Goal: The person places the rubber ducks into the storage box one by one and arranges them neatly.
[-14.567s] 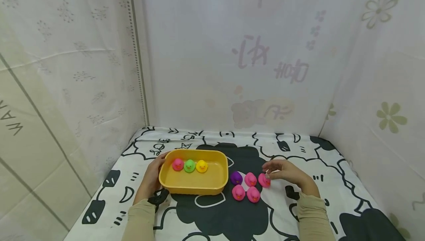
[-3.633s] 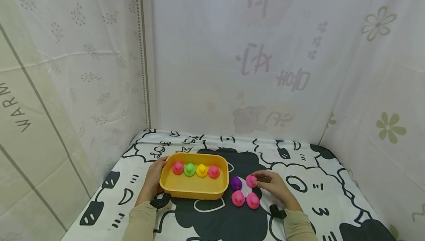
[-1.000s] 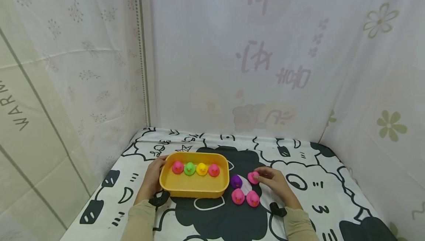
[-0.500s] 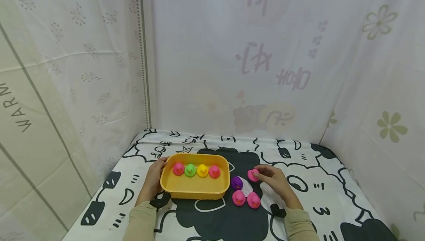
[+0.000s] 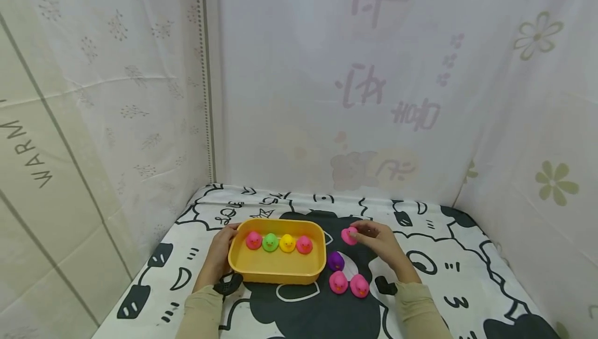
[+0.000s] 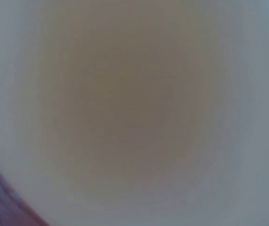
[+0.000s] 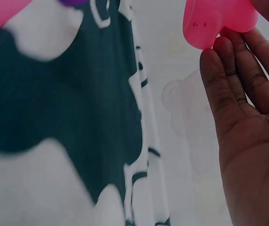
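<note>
My right hand (image 5: 377,241) pinches a pink toy duck (image 5: 348,235) at its fingertips, lifted above the cloth to the right of a yellow tub (image 5: 277,272). In the right wrist view the pink duck (image 7: 219,21) shows from below at my fingertips (image 7: 228,70). The tub holds a row of ducks: pink (image 5: 254,240), green (image 5: 270,242), yellow (image 5: 287,243) and pink (image 5: 304,244). My left hand (image 5: 220,252) grips the tub's left rim. A purple duck (image 5: 335,261) and two pink ducks (image 5: 338,282) (image 5: 359,285) stand on the cloth right of the tub.
A black-and-white patterned cloth (image 5: 444,276) covers the surface. White curtain walls (image 5: 355,95) close in the back and both sides. The left wrist view is a blur that shows nothing.
My right hand has lifted the pink duck up and slightly left, away from the group on the cloth. The left hand stays on the tub.
</note>
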The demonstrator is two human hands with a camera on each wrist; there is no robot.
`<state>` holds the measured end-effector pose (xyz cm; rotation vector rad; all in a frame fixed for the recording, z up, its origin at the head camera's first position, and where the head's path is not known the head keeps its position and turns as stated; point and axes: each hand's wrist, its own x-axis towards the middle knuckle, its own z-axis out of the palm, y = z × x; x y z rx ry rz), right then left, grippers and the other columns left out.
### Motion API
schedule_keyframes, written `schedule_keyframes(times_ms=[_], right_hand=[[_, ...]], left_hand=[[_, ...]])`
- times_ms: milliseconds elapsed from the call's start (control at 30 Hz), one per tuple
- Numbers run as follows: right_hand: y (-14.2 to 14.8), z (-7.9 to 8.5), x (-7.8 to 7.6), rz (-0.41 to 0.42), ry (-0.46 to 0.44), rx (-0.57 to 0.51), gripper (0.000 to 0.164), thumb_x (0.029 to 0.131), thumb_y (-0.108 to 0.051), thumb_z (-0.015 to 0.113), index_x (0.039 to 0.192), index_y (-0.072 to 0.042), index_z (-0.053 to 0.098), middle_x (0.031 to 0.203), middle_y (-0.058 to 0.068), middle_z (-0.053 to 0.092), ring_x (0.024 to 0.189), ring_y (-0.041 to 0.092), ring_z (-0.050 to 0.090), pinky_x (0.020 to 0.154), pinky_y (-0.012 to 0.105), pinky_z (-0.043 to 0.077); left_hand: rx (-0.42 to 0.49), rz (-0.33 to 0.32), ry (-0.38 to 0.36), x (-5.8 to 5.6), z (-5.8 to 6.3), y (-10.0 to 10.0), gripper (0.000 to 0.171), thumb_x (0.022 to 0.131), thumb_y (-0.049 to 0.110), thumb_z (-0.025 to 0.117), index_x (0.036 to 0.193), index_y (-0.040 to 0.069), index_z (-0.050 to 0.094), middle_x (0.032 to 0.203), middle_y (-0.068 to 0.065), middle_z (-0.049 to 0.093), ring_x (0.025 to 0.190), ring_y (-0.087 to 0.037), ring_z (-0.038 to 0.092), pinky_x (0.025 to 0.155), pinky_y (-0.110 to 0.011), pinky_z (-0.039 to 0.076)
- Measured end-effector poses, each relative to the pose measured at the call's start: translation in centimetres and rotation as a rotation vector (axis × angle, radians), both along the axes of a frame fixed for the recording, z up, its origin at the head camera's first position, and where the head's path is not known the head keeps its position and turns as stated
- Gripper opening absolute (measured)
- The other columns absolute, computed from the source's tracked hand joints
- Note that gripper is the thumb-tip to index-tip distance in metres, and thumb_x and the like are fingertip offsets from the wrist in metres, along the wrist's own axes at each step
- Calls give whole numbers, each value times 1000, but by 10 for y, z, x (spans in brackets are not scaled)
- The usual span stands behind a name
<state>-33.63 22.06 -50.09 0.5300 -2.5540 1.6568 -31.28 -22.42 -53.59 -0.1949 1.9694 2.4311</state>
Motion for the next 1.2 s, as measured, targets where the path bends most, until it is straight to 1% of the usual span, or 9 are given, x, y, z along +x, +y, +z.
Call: schedule_keyframes(times_ms=[133,333,500,700,800,967,1200], right_hand=[[-15,11,-5,46,13,9,33,87,-39,77,115,-21,73,111,-1,72,105,20,68,90,31,56],[-42,29,-16,89,20,18,34,86,-42,78,113,-23,73,108,-2,72,102,20,68,90,34,57],[-67,41,-24,141,37,15,31,87,-37,77,113,-21,73,110,-1,71,103,21,68,92,38,56],[-100,46,-36,200,37,35,29,88,-37,77,112,-22,74,108,-1,71,102,21,67,89,38,57],[-114,48,-41,223,28,49,29,87,-37,77,113,-22,74,109,-1,70,102,20,66,88,36,57],[-136,51,-44,270,18,90,31,87,-39,77,113,-22,74,107,-4,71,100,18,66,89,36,56],[-164,59,-37,338,27,179,25,89,-36,76,110,-21,75,103,-7,71,97,14,65,88,31,55]], left_hand=[[-9,-2,-8,0,-1,0,46,102,22,36,144,6,47,142,-15,46,114,-29,53,94,-34,54],[-25,-2,-8,0,-1,0,47,101,22,36,144,6,46,143,-15,46,116,-30,52,96,-35,53],[-13,-2,-14,0,-3,0,46,101,22,36,144,6,46,142,-15,46,116,-30,52,95,-33,54],[-12,-10,-16,0,0,0,47,102,22,35,145,6,45,144,-14,44,119,-30,50,96,-33,53],[-10,-8,-18,-2,0,-1,47,102,22,35,145,7,45,145,-13,44,121,-30,50,97,-33,53],[-16,-9,-18,-3,0,-2,48,102,22,33,146,6,44,147,-14,43,126,-29,48,98,-32,51],[-25,-13,-24,-2,0,-2,49,102,21,33,147,5,42,147,-15,42,127,-30,47,100,-33,50]])
